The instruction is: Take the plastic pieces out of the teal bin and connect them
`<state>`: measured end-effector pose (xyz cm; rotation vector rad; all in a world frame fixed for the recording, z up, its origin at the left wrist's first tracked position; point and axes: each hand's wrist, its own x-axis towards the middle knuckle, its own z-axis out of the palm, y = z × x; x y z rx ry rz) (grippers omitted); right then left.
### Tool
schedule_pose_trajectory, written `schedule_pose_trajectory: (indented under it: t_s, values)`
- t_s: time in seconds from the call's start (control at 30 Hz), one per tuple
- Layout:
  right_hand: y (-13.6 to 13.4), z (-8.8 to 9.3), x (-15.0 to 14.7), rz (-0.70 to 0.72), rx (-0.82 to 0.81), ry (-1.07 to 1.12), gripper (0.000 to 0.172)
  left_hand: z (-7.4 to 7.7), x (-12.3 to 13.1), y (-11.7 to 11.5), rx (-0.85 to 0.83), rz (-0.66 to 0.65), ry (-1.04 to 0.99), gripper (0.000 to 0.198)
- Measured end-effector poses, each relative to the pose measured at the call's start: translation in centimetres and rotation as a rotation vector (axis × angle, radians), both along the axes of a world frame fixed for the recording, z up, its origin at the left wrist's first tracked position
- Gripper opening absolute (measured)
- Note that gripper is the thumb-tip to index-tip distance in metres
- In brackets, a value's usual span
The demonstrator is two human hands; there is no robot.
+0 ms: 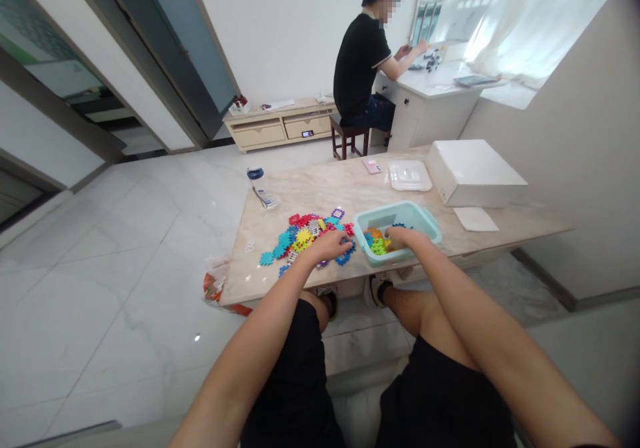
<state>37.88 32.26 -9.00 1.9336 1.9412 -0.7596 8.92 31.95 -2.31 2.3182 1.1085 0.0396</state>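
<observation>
A pile of bright plastic gear-shaped building pieces (303, 238) in red, yellow, blue, teal and white lies on the table. At the pile's right side is my left hand (333, 245), its fingers curled around a blue gear piece (345, 257). My right hand (401, 236) reaches down into a light teal plastic basket (426, 221). Its fingers are bent together among green, orange and blue gear pieces (379, 245); whatever they grip is hidden by the hand.
On the marble-patterned table stand a clear bottle (262, 189) with a dark lid, a white box (475, 168), a translucent lid (410, 175) and a pink phone (372, 166). Another person (357, 68) sits at a white desk (440, 85) beyond.
</observation>
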Motion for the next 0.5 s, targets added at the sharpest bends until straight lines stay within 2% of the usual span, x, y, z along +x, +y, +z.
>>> schedule_pose_trajectory:
  t_s: [0.23,0.5]
  values:
    - [-0.01,-0.08,0.0,-0.031,-0.017,0.025,0.047,0.16,0.17,-0.23,-0.074,-0.027,-0.011,0.033]
    - [0.28,0.34,0.16,-0.08,-0.015,-0.011,0.047,-0.04,0.15,0.06,-0.077,-0.019,-0.04,0.032]
